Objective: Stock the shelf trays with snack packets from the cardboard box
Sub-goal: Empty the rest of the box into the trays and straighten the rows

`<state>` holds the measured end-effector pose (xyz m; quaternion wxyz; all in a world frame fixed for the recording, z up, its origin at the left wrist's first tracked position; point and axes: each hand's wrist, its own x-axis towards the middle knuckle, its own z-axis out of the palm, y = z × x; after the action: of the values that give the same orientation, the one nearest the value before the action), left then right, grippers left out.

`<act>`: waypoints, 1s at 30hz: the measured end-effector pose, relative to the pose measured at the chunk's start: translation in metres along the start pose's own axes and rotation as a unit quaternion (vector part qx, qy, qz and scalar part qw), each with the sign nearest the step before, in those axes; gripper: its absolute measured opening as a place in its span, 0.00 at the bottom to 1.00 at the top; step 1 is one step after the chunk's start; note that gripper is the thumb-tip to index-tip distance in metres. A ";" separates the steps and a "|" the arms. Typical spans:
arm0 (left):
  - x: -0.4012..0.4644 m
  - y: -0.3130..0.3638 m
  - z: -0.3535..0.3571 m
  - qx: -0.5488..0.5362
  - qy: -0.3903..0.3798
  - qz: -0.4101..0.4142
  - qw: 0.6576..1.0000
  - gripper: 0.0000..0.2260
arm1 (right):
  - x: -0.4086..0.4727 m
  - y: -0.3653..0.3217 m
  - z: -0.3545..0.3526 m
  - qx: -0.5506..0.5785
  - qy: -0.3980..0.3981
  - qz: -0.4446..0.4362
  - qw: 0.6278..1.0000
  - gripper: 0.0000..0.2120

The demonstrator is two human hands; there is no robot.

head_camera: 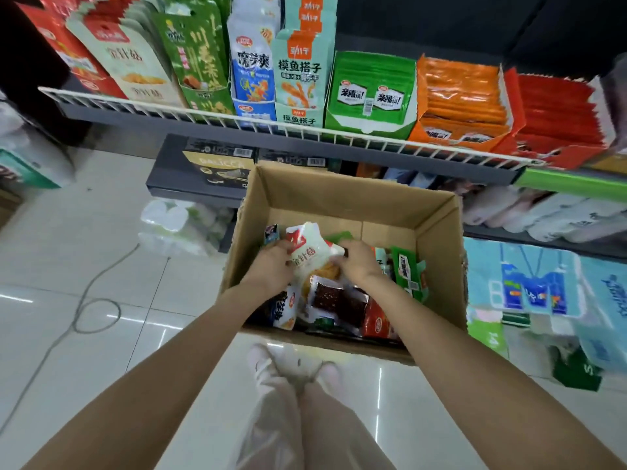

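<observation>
Both hands are reaching down into the cardboard box, which is sitting on the floor below the wire-fronted shelf. The left hand and right hand are each gripping a side of 1 white enoki-mushroom packet, lifting it clear of the mixed packets lying at the near end of the box. A green packet is leaning against the box's right wall. This looks like the picking step: the packet is grasped but not yet out of the box. Above the box, on the shelf's left part, a matching white enoki display tray is standing, so the next move probably calls for raising the packet there and slotting it upright behind its fellows.
</observation>
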<state>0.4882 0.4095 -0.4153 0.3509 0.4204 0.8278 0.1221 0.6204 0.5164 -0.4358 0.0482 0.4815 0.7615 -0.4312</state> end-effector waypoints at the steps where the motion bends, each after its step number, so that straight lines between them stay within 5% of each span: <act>1: -0.001 0.002 -0.002 -0.019 0.014 -0.006 1.000 0.18 | -0.003 0.003 -0.008 0.005 0.008 -0.016 1.000 0.12; 8: 0.006 0.034 -0.020 -0.242 -0.051 -0.085 0.965 0.23 | -0.029 0.007 -0.058 0.160 0.074 -0.069 0.982 0.05; 12: 0.006 0.056 -0.032 -0.307 -0.043 -0.027 0.950 0.25 | -0.036 -0.006 -0.079 0.279 0.084 -0.055 0.955 0.06; 18: 0.001 0.065 -0.059 -0.355 -0.060 0.007 0.933 0.47 | -0.043 -0.017 -0.110 0.362 0.081 -0.049 0.927 0.10; 21: -0.008 0.068 -0.077 -0.388 -0.150 0.057 0.908 0.29 | -0.042 -0.026 -0.118 0.423 0.099 -0.043 0.900 0.10; 24: -0.014 0.072 -0.089 -0.393 -0.157 0.076 0.903 0.10 | -0.040 -0.035 -0.122 0.462 0.123 -0.024 0.878 0.11; 30: -0.023 0.071 -0.102 -0.459 -0.070 0.058 0.884 0.12 | -0.037 -0.049 -0.118 0.511 0.195 0.007 0.837 0.14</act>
<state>0.4712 0.4447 -0.2948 0.5539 0.2670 0.6268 0.4786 0.6422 0.5659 -0.3137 -0.3512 0.5168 0.4230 -0.6562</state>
